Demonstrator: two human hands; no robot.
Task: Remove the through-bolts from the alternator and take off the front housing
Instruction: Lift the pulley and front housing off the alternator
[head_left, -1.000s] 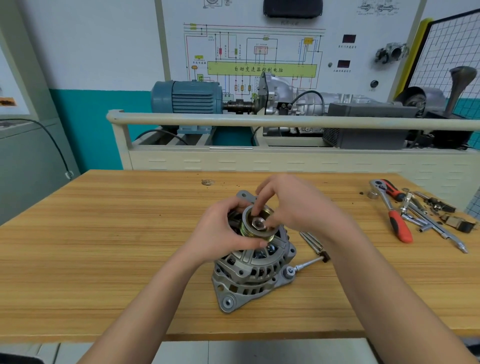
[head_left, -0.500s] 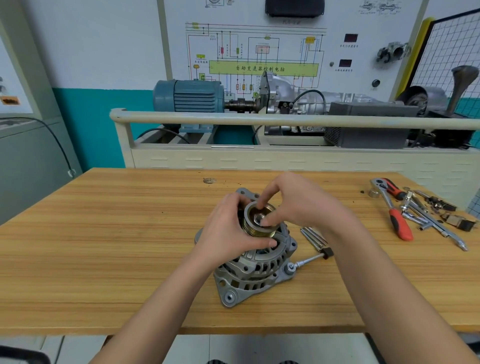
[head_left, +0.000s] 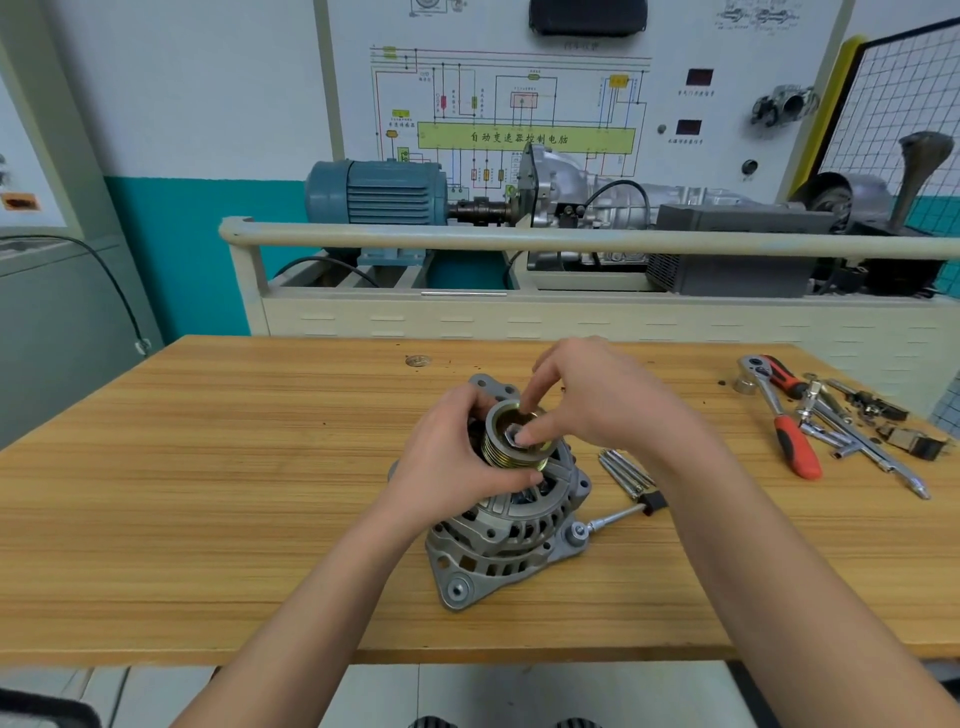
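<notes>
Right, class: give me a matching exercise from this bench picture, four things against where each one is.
Things:
1. left hand
2. right hand
3. red-handled ratchet
4. loose through-bolts

Places:
A. far right of the table, among other tools
B. fingers on the nut in the pulley's centre
C. lying just right of the alternator
D. gripping the grooved pulley

Pairs: 1-D, 2-B, 3-A, 4-C
</notes>
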